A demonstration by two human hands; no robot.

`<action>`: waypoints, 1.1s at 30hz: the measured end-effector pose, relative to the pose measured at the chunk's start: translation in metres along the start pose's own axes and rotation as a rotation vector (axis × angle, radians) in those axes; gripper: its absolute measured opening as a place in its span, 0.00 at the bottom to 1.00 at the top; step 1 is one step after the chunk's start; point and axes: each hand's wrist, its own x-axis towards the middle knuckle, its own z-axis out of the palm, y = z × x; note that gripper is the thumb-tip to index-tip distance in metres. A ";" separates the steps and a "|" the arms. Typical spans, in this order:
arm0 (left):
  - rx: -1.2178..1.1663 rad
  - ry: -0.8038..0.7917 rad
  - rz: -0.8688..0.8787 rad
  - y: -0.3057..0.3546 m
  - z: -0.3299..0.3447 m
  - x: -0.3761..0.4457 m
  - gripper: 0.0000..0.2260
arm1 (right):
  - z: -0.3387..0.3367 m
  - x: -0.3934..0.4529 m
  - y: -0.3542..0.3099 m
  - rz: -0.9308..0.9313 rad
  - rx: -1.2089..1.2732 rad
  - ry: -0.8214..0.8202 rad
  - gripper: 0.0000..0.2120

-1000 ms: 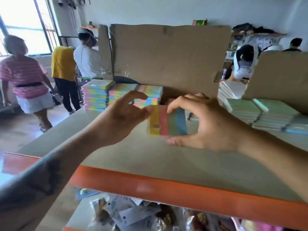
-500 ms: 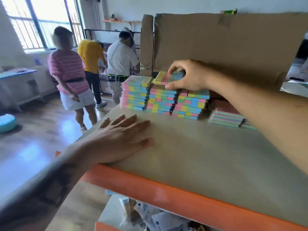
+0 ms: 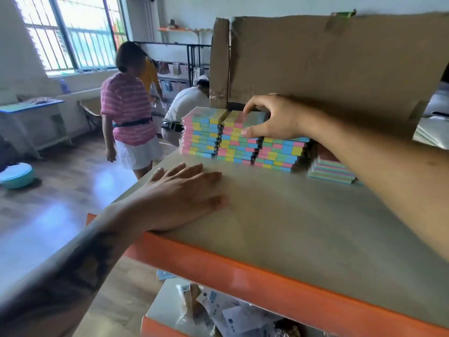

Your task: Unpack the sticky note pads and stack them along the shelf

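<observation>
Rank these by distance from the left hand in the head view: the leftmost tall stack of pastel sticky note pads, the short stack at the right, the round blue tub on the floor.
1. Leftmost tall stack, just beyond the left hand.
2. Short stack, right.
3. Blue tub, far left.

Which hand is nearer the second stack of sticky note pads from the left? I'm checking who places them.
Right. The right hand grips the top pad of that stack; the left hand rests flat on the shelf, nearer the front edge.

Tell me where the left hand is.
In the head view, the left hand lies flat on the shelf, front left, apart from the note stacks.
</observation>
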 end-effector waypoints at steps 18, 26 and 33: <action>-0.122 0.191 0.425 0.259 0.023 0.007 0.40 | -0.060 -0.330 0.121 0.257 -0.275 0.121 0.22; -0.204 0.151 0.615 0.474 0.061 -0.018 0.38 | -0.136 -0.532 0.241 0.507 -0.276 0.186 0.19; -0.305 -0.041 0.713 0.650 0.133 0.010 0.31 | -0.188 -0.658 0.306 0.622 -0.295 0.175 0.18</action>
